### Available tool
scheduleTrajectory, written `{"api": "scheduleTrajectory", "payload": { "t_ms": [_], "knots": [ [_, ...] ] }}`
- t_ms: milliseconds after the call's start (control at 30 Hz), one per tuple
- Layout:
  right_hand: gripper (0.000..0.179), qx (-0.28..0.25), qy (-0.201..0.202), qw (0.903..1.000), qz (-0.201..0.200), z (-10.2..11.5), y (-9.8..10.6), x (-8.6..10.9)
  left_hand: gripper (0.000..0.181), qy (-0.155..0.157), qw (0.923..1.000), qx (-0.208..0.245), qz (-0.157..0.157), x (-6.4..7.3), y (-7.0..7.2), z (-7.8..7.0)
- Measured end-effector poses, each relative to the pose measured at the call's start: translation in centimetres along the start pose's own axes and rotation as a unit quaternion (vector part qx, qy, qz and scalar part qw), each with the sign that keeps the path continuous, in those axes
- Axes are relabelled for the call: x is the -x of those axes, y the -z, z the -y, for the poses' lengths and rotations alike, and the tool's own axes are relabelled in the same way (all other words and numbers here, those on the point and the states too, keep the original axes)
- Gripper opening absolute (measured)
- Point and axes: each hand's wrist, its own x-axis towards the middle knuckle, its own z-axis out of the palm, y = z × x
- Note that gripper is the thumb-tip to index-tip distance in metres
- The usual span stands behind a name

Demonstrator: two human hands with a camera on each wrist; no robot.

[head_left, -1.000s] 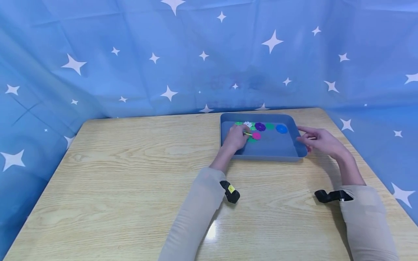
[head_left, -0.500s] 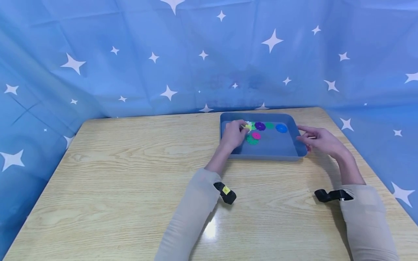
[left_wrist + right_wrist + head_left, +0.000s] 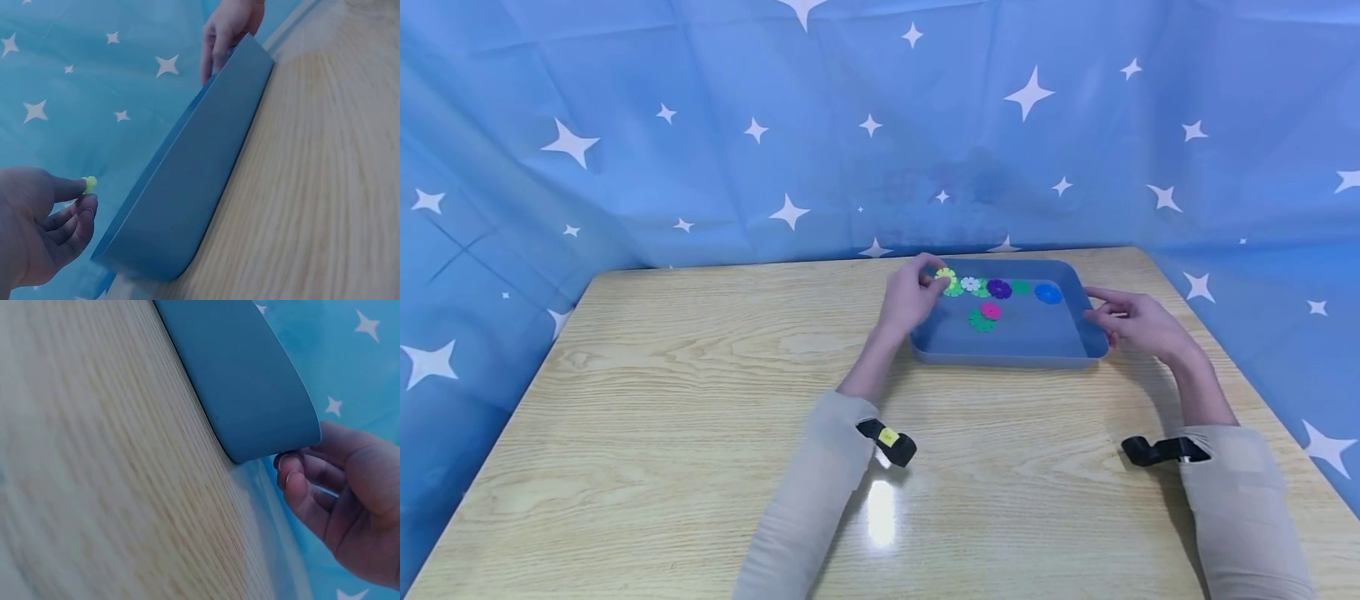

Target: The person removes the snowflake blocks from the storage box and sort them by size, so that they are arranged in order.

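My left hand (image 3: 912, 296) pinches a yellow, notched, flower-shaped plastic disc (image 3: 946, 276) between thumb and fingers, over the left end of a grey-blue tray (image 3: 1030, 350). In the left wrist view the yellow disc (image 3: 90, 184) shows edge-on at the fingertips, above the tray's wall (image 3: 187, 181). At the opposite end my right hand (image 3: 1142, 323) holds the tray by its right rim; the right wrist view has its curled fingers (image 3: 300, 481) at the tray's corner. Inside the tray lie a white disc (image 3: 971, 284), a purple one (image 3: 999, 289), a blue one (image 3: 1048, 293) and a pink one (image 3: 991, 311).
Several green discs lie in the tray too, one green disc (image 3: 982, 322) partly under the pink one. A wooden table (image 3: 662, 417) carries the tray near its back edge. Behind hangs a blue star-patterned cloth (image 3: 835, 75).
My left hand has moved left with the yellow disc, from the tray's middle to its left edge, uncovering the white and green discs. The right hand stays at the rim.
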Motion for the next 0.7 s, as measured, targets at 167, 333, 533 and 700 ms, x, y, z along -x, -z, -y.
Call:
{"api": "scheduleTrajectory", "payload": {
  "t_ms": [167, 333, 533, 700],
  "knots": [
    [0.061, 0.001, 0.003, 1.0, 0.001, 0.0, 0.0, 0.0, 0.022, 0.022, 0.9994, 0.022, -0.015, 0.0, 2.1, 0.7],
    [0.061, -0.001, 0.012, 0.9999, 0.006, -0.1, 0.1, 0.0, 0.025, 0.046, 0.9978, 0.038, -0.03, 0.1, 3.9, 1.9],
    [0.062, -0.002, 0.016, 0.9999, 0.006, 0.0, 0.2, 0.1, 0.026, 0.089, 0.9952, 0.024, -0.033, 0.2, 5.5, 3.3],
    [0.062, -0.004, 0.017, 0.9998, 0.006, 0.0, 0.2, 0.2, 0.023, 0.105, 0.9938, -0.022, -0.027, 0.1, 5.9, 4.5]
  ]
}}
